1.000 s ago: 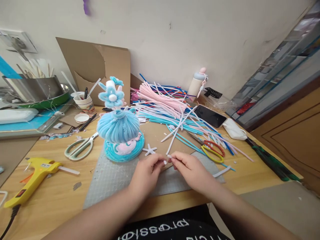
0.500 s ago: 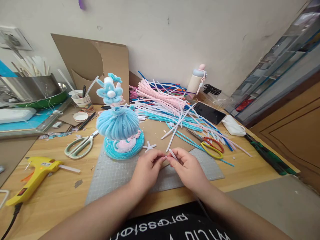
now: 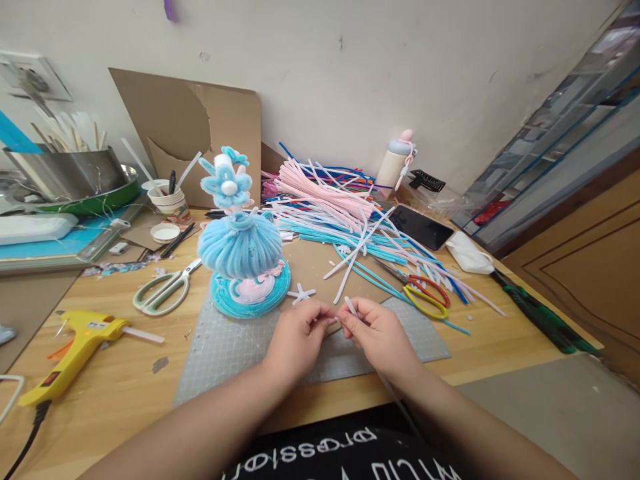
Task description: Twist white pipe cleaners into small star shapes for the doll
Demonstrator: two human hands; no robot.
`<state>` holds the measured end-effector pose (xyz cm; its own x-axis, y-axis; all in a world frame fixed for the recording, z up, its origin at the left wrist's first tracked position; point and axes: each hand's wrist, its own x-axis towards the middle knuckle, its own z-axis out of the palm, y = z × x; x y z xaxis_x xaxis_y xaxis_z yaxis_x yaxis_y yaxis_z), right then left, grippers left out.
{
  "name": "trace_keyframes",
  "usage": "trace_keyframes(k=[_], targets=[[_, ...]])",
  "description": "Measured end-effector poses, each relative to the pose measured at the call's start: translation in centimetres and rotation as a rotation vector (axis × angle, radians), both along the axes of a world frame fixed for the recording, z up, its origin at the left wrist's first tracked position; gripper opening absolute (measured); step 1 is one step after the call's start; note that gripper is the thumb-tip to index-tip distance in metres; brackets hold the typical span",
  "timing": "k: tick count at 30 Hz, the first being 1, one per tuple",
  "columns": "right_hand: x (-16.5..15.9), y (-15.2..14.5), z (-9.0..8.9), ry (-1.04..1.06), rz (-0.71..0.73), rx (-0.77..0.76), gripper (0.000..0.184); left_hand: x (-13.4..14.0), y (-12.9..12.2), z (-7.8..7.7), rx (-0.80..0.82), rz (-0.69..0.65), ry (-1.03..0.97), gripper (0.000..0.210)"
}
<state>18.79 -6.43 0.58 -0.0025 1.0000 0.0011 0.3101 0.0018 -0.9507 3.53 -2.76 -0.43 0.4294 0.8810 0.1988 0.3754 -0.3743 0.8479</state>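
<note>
My right hand (image 3: 377,337) is closed in a pinch on a white pipe cleaner (image 3: 351,306), whose end sticks up past the fingers. Opposite it, almost touching, my left hand (image 3: 300,337) pinches what looks like another pale bit of the same pipe cleaner; most of it is hidden by the fingers. A small white pipe-cleaner star (image 3: 303,293) lies just beyond my left hand. Behind it to the left stands a blue fluffy figure (image 3: 241,247) with a flower on top, on a round blue and pink base (image 3: 227,303).
A grey cutting mat (image 3: 215,353) lies under my hands. Red-and-yellow scissors (image 3: 425,297) lie to the right, green-handled scissors (image 3: 163,293) to the left. A yellow glue gun (image 3: 75,353) rests at far left. Bundles of pipe cleaners (image 3: 325,190) and a phone (image 3: 421,227) sit behind.
My fingertips have drawn slightly apart, with the right hand shifting a little to the right. The pipe cleaner's end has moved with it. The whole view has shifted slightly.
</note>
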Motion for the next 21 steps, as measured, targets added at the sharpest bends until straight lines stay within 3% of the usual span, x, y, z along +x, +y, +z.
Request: trace_keyframes(k=[7, 15, 21], targets=[[0.0, 0.6, -1.0, 0.363, -0.01, -0.173, 0.027, 0.1, -0.1, -0.6, -0.065, 0.049, -0.132, 0.01], [-0.7, 0.4, -0.9, 0.237, -0.031, -0.063, 0.019, 0.2, -0.1, -0.2, -0.076, 0.055, -0.144, 0.016], [-0.8, 0.3, -0.5, 0.309, -0.022, -0.111, 0.017, 0.1, -0.2, -0.2, -0.058, 0.088, -0.115, 0.015]])
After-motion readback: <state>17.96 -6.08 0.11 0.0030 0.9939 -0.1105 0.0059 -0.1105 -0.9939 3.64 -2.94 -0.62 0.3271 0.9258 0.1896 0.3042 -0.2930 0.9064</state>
